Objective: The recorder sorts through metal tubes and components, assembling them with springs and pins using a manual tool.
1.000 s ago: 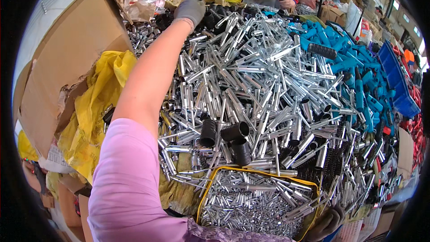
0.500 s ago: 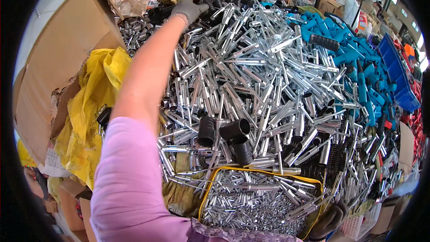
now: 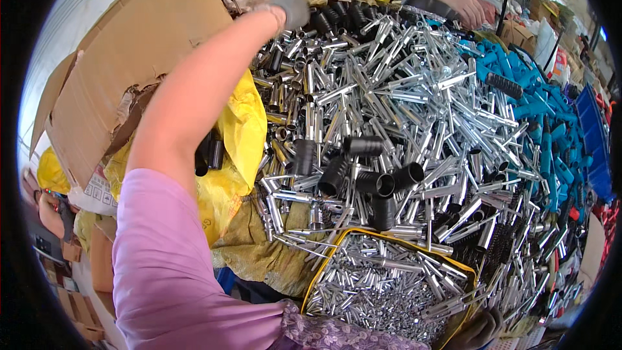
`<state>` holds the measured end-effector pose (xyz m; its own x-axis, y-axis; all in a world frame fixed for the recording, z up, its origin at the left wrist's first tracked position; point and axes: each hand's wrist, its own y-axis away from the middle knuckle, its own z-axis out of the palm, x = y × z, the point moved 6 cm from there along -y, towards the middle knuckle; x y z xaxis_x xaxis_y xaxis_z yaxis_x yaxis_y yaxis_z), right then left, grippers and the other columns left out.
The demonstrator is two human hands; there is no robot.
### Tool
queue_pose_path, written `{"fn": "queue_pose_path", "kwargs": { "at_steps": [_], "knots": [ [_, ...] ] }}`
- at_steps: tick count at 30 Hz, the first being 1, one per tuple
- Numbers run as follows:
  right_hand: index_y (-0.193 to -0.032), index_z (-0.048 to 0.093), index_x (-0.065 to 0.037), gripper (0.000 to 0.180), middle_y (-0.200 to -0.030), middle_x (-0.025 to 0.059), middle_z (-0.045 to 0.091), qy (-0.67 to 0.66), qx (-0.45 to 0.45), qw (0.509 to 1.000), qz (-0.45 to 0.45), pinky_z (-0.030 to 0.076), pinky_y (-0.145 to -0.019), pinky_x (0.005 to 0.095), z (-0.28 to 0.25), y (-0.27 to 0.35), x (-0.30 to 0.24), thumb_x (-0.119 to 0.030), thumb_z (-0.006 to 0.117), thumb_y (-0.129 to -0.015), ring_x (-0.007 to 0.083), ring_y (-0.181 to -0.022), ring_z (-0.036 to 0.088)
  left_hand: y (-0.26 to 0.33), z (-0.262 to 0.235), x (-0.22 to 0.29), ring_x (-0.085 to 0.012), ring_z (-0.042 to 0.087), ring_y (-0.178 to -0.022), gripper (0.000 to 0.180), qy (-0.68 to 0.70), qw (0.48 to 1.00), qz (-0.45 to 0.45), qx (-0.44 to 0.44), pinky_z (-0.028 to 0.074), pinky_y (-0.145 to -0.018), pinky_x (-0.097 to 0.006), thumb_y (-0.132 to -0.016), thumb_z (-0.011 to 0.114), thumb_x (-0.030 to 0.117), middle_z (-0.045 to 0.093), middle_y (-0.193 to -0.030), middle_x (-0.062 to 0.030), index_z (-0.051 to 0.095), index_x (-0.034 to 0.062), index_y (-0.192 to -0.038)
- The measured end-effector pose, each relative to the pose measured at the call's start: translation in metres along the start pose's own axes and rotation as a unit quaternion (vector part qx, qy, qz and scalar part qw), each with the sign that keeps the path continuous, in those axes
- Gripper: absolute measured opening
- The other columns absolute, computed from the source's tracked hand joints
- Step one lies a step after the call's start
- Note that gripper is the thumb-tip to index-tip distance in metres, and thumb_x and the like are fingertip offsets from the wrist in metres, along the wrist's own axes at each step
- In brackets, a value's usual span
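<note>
My grey-gloved left hand (image 3: 295, 11) is at the top of the frame, left of centre, just beside black tubes (image 3: 332, 21). It is blurred, so I cannot tell whether it is open, closed or gripping. My bare forearm (image 3: 207, 71) slants up from a pink sleeve (image 3: 168, 246) at lower left, crossing in front of cardboard (image 3: 136, 45). My gloved right hand (image 3: 483, 328), lower right, is beside the yellow-rimmed tray (image 3: 414, 250); its grip is unclear. Metal tubes (image 3: 395, 110) heap across the centre.

You wear a lilac short sleeve (image 3: 162, 240), floral purple cloth (image 3: 346, 333) across your front, and grey gloves (image 3: 295, 11).
</note>
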<state>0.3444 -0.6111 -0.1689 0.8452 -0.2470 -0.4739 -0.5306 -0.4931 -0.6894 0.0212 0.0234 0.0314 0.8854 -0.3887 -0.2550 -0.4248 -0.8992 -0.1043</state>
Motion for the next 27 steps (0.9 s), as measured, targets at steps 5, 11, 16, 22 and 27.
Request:
{"fn": "queue_pose_path", "kwargs": {
  "at_steps": [5,11,16,22,27],
  "knots": [
    [-0.099,0.065,0.006,0.029,-0.098,0.0201,0.065,-0.028,0.000,0.999,-0.016,0.051,-0.076,0.0439,0.011,-0.005,0.010,-0.021,0.056,-0.098,0.0332,-0.083,0.060,-0.054,0.178,-0.133,-0.0359,0.066,-0.111,0.041,-0.208,0.947,0.011,-0.246,0.051,-0.095,-0.043,-0.089,0.048,0.019,0.064,-0.123,-0.0266,0.067,-0.0038,-0.117],
    [-0.099,0.065,0.006,0.029,-0.098,0.0202,0.065,0.005,-0.007,1.000,-0.009,0.051,-0.076,0.0439,0.005,0.002,0.008,-0.021,0.056,-0.098,0.0332,-0.083,0.060,-0.038,0.120,-0.044,-0.0379,0.066,-0.110,0.052,-0.055,0.989,-0.019,-0.133,0.051,-0.095,-0.044,-0.087,0.056,0.033,0.066,-0.119,-0.0261,0.065,-0.0088,-0.116],
    [-0.100,0.066,0.006,0.029,-0.099,0.0202,0.065,0.004,-0.014,1.000,-0.018,0.051,-0.076,0.0439,-0.003,0.007,0.014,-0.022,0.056,-0.098,0.0332,-0.083,0.060,-0.041,0.057,-0.035,-0.0356,0.058,-0.123,0.064,0.115,0.982,-0.116,-0.097,0.046,-0.104,-0.043,-0.086,0.060,0.043,0.059,-0.131,-0.0267,0.058,-0.0059,-0.127],
    [-0.106,0.066,0.004,0.030,-0.103,0.0203,0.066,0.029,-0.009,0.999,0.012,0.051,-0.079,0.0433,-0.006,0.016,0.010,-0.023,0.056,-0.099,0.0329,-0.085,0.060,-0.104,0.086,0.007,-0.0354,0.047,-0.135,0.053,0.178,0.969,-0.150,0.076,0.039,-0.111,-0.047,-0.095,0.048,0.040,0.043,-0.151,-0.0183,0.046,0.0270,-0.146],
    [-0.088,0.056,0.005,0.021,-0.105,0.0213,0.058,0.063,-0.028,0.997,0.046,0.042,-0.095,0.0443,0.001,0.024,0.030,-0.010,0.043,-0.096,0.0339,-0.101,0.054,-0.144,0.124,0.008,-0.0447,0.038,-0.139,0.074,0.063,0.979,-0.176,0.082,0.033,-0.115,-0.050,-0.089,0.053,0.045,0.026,-0.160,-0.0175,0.024,0.0372,-0.156]
  ]
}}
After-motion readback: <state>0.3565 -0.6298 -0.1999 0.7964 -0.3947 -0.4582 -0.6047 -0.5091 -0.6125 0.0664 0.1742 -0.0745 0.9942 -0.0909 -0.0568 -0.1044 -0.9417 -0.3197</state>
